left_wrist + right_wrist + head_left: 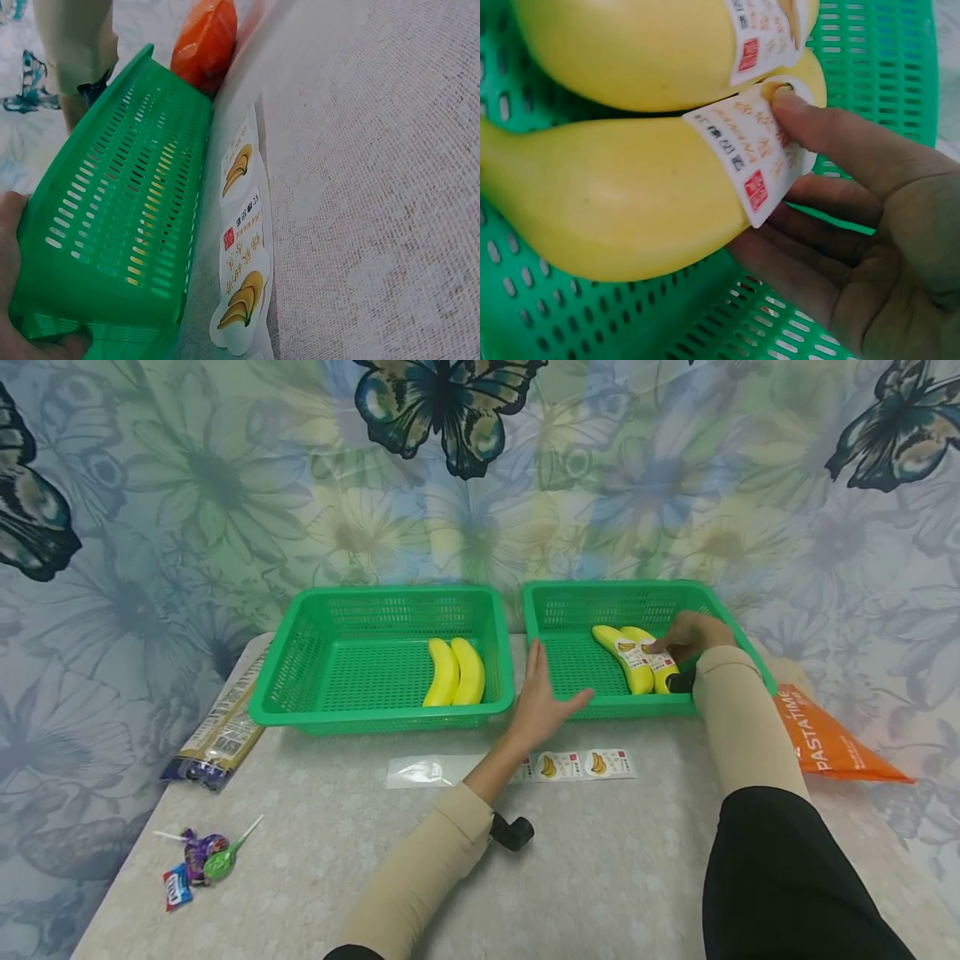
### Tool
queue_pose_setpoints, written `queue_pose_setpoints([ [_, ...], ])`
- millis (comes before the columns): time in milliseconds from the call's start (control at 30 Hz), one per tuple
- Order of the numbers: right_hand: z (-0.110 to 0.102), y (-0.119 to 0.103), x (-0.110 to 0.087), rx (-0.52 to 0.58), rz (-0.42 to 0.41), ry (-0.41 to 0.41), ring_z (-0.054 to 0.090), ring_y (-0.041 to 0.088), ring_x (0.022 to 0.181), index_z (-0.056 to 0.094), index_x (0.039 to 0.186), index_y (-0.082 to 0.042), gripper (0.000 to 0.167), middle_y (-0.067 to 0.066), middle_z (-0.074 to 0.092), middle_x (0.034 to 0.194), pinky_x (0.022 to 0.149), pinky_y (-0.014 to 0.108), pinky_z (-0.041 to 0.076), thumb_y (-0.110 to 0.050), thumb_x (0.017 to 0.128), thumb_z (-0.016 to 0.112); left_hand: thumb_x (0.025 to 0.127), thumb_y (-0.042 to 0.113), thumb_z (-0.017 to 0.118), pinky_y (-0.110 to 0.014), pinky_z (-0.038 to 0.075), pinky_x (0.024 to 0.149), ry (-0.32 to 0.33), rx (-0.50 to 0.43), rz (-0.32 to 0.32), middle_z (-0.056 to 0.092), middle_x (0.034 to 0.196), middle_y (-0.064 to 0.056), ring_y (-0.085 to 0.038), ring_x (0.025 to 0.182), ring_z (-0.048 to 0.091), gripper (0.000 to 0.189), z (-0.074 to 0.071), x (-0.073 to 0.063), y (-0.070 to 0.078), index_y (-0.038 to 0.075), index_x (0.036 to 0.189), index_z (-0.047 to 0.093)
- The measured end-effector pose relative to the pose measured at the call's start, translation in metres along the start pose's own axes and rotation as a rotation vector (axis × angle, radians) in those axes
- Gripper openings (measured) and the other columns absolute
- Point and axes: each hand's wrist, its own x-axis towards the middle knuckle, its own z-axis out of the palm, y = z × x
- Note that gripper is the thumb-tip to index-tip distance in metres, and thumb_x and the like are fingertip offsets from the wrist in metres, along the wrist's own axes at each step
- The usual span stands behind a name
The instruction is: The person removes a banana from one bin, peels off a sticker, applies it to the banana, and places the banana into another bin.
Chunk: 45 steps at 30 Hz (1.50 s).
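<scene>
Two yellow bananas lie side by side in the right green basket (570,704), each with a white banana sticker across it. My right hand (693,637) grips the end of the right-hand banana (622,195). Its thumb presses the sticker (742,142) and the other fingers curl beneath the fruit. The other stickered banana (645,52) lies right alongside. At the left front corner of the same basket is my left hand (542,703), fingers straight along the side and thumb spread over the front rim.
The left green basket (382,720) holds two bananas (454,672) with no sticker showing. In front, a sticker strip (581,765) lies partly behind my left forearm. An orange pasta bag (832,739) sits at right; a gold packet (225,731) and several candies (206,857) at left.
</scene>
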Motion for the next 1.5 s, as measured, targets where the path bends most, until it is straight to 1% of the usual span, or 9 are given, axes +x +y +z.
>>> queue_pose_setpoints([
  [267,0.003,-0.006,-0.004,0.009,0.005,0.037,0.064,0.034,0.109,0.047,0.135,0.009,0.075,0.025,0.061,0.128,0.091,0.046,0.054,-0.047,0.089,0.067,0.089,0.054,0.062,-0.046,0.039,0.113,0.023,0.074,-0.003,-0.012,0.166,-0.002,-0.034,0.147,0.027,0.105,-0.004,-0.005,0.003,0.006,0.157,-0.003],
  [433,0.002,-0.007,-0.007,-0.031,0.041,0.042,0.064,0.034,0.108,0.050,0.133,0.006,0.070,0.024,0.065,0.122,0.088,0.048,0.054,-0.048,0.091,0.064,0.095,0.050,0.056,-0.049,0.032,0.118,-0.011,0.169,0.046,-0.009,0.165,-0.011,-0.032,0.150,0.017,0.096,-0.016,-0.037,0.024,0.002,0.156,0.000],
  [533,0.000,-0.002,-0.002,-0.035,0.057,0.021,0.063,0.034,0.108,0.048,0.135,0.005,0.074,0.023,0.065,0.123,0.086,0.047,0.054,-0.050,0.090,0.065,0.093,0.050,0.059,-0.053,0.026,0.119,-0.053,0.245,0.091,-0.005,0.166,-0.008,-0.030,0.152,0.012,0.097,-0.041,-0.069,0.042,0.008,0.157,0.001],
  [633,-0.001,0.001,0.001,-0.037,0.053,0.006,0.064,0.035,0.109,0.045,0.137,0.007,0.078,0.025,0.063,0.126,0.087,0.046,0.055,-0.051,0.089,0.066,0.091,0.049,0.062,-0.056,0.025,0.118,-0.039,0.316,0.158,-0.004,0.166,0.002,-0.026,0.153,0.009,0.097,-0.090,-0.093,0.049,0.016,0.158,0.001],
  [800,0.000,-0.002,-0.005,-0.047,0.041,0.007,0.065,0.036,0.109,0.040,0.139,0.011,0.079,0.027,0.062,0.126,0.090,0.047,0.054,-0.048,0.092,0.063,0.090,0.047,0.063,-0.060,0.017,0.120,0.109,0.475,0.204,0.005,0.166,-0.001,-0.030,0.153,0.006,0.094,-0.199,-0.099,0.013,0.016,0.158,0.007],
  [933,0.001,-0.002,-0.006,-0.051,0.044,-0.006,0.065,0.034,0.109,0.039,0.141,0.011,0.080,0.025,0.064,0.126,0.093,0.050,0.052,-0.049,0.092,0.062,0.091,0.056,0.058,-0.069,0.014,0.116,0.112,0.594,0.030,0.005,0.166,-0.009,-0.040,0.151,0.006,0.096,-0.278,-0.105,-0.033,0.014,0.158,0.005],
  [1033,0.002,-0.002,-0.005,-0.064,0.051,-0.012,0.065,0.034,0.109,0.040,0.140,0.010,0.081,0.023,0.065,0.124,0.095,0.052,0.051,-0.051,0.092,0.062,0.091,0.062,0.052,-0.074,0.011,0.111,0.062,0.624,-0.120,-0.002,0.165,-0.012,-0.047,0.149,0.001,0.099,-0.313,-0.113,-0.068,0.015,0.157,-0.004],
  [1267,0.006,-0.003,-0.008,-0.093,0.053,-0.018,0.066,0.033,0.107,0.047,0.136,0.010,0.078,0.023,0.065,0.124,0.096,0.054,0.049,-0.052,0.091,0.062,0.092,0.063,0.049,-0.077,0.013,0.107,0.019,0.508,-0.256,-0.016,0.164,-0.008,-0.048,0.149,0.000,0.100,-0.328,-0.119,-0.124,0.018,0.155,-0.014],
  [1500,-0.004,-0.023,-0.022,-0.055,-0.007,0.089,0.070,0.032,0.097,0.053,0.128,0.012,0.064,0.026,0.066,0.118,0.088,0.047,0.056,-0.039,0.091,0.067,0.090,0.060,0.055,-0.080,0.012,0.106,0.117,0.418,-0.234,-0.011,0.165,-0.005,-0.046,0.150,-0.001,0.099,-0.324,-0.117,-0.132,0.019,0.157,-0.005],
])
